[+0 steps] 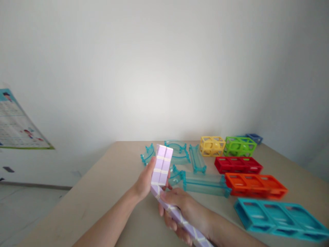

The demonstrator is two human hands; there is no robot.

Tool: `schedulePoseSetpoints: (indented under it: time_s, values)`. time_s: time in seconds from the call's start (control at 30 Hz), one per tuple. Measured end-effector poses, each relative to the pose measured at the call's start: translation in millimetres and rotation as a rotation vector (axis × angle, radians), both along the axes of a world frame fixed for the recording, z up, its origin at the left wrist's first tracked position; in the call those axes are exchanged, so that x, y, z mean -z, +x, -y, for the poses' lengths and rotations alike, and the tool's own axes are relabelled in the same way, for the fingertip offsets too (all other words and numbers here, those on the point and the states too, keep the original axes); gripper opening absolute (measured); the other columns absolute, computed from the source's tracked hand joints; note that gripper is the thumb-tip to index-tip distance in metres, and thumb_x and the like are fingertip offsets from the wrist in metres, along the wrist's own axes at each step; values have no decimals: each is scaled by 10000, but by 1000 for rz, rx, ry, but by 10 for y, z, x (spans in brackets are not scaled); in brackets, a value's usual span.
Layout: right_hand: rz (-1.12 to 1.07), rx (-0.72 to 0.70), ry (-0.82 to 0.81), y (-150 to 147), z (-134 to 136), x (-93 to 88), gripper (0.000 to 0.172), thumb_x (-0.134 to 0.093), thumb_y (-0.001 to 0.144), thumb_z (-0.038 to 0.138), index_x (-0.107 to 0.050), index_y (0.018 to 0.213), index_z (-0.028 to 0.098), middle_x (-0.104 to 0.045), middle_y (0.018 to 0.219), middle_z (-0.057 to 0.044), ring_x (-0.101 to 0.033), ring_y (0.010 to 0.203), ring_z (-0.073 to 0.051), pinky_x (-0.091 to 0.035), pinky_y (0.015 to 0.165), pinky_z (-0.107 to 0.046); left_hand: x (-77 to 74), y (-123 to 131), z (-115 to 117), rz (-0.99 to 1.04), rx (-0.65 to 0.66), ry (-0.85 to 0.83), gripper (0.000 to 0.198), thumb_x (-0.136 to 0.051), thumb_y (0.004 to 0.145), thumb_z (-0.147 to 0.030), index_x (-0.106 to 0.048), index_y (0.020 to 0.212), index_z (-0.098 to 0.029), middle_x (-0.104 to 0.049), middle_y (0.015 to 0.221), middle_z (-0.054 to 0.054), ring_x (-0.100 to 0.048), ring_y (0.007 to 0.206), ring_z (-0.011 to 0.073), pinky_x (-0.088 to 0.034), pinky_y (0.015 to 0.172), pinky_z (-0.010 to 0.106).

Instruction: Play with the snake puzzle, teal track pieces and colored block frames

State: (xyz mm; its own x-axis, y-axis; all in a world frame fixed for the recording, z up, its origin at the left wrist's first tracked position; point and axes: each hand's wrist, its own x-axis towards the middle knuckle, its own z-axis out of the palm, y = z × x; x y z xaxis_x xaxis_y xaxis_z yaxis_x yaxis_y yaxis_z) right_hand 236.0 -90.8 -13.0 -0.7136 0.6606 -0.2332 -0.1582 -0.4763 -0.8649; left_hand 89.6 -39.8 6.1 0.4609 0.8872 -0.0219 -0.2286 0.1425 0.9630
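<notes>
A lilac strip of jointed blocks with pale bands (161, 165) is held up over the table. Its upper part is folded into two side-by-side rows, and a single row slants down to the lower right, out of the frame. My left hand (144, 179) is closed round the folded part, thumb along its left edge. Lower down, my right hand (180, 206) grips the single row, thumb on top and fingers curled beneath. Behind the strip lie clear teal track pieces (205, 183).
On the wooden table (102, 181), block frames stand at the right: teal (280, 218), orange (254, 185), red (238, 164), green (239, 146) and yellow (212, 146). A blue piece (254, 138) is at the back right. A poster (20, 127) hangs at the left.
</notes>
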Motion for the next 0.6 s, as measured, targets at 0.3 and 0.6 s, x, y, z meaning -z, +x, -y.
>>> schedulePoseSetpoints:
  time_s: [0.3,0.6]
  values:
    - [-1,-127,-97,36,31,-71,438,-451,815,589,-548,775,163,-523,414,28,-382,192,-94,-299,188,-175,37,-20,39,91,10,68,754,-345,765,-780,-695,727,-113,-601,547,77,-595,545,207,-488,660,362]
    - [-120,-387,-384,31,-71,89,491,-143,909,449,-524,756,181,-557,418,-14,-429,202,-138,-317,184,-207,144,-118,119,-58,46,338,741,-426,746,-765,-731,801,-92,-695,708,146,-592,559,195,-433,510,282]
